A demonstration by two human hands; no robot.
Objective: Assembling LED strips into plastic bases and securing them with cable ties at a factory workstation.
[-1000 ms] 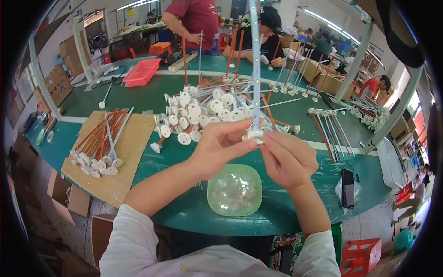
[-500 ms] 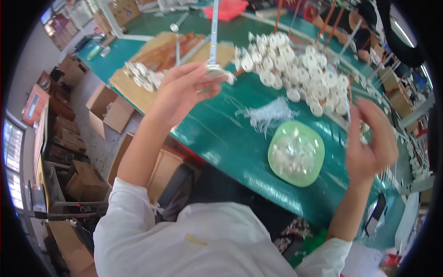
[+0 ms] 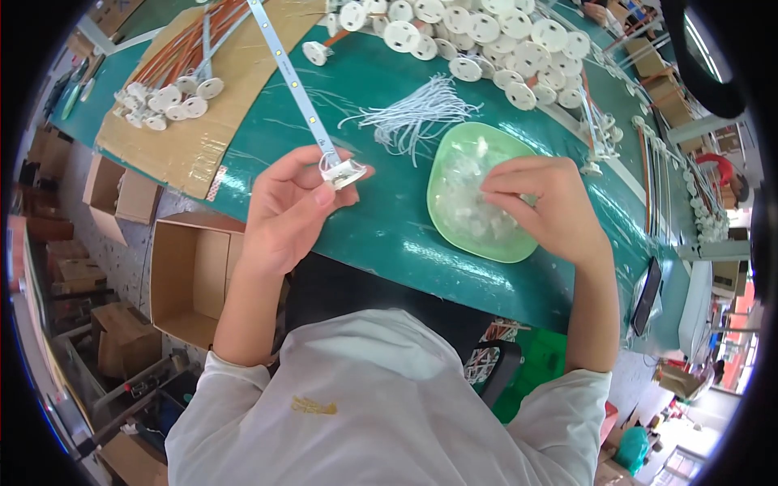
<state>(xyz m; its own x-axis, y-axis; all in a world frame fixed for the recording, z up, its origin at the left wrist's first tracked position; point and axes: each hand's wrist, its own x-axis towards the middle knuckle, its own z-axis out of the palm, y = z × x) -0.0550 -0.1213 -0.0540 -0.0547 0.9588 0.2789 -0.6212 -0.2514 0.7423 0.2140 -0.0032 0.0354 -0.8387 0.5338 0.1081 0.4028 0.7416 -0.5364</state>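
My left hand point(image 3: 284, 206) is closed on an LED strip point(image 3: 293, 85), a narrow pale bar with small yellow chips. Its white round end cap point(image 3: 344, 173) sits between thumb and fingers, and the strip slants up and left from there. My right hand point(image 3: 555, 202) reaches over the right side of a light green bowl point(image 3: 433, 206), thumb and fingers drawn together in a pinch. Small clear and whitish pieces point(image 3: 470, 202) lie in the bowl. Whatever is between those fingertips is too small to make out.
Behind the bowl lies a bundle of thin white wires point(image 3: 417, 113). Beyond it is a heap of white round caps point(image 3: 502, 40). Capped strips point(image 3: 174, 89) rest on cardboard point(image 3: 174, 150) at left. An open carton point(image 3: 190, 271) stands below the table's left edge.
My right hand has moved left and down into the bowl, its fingers closing. My left hand has come lower and nearer with the strip. The view has shifted.
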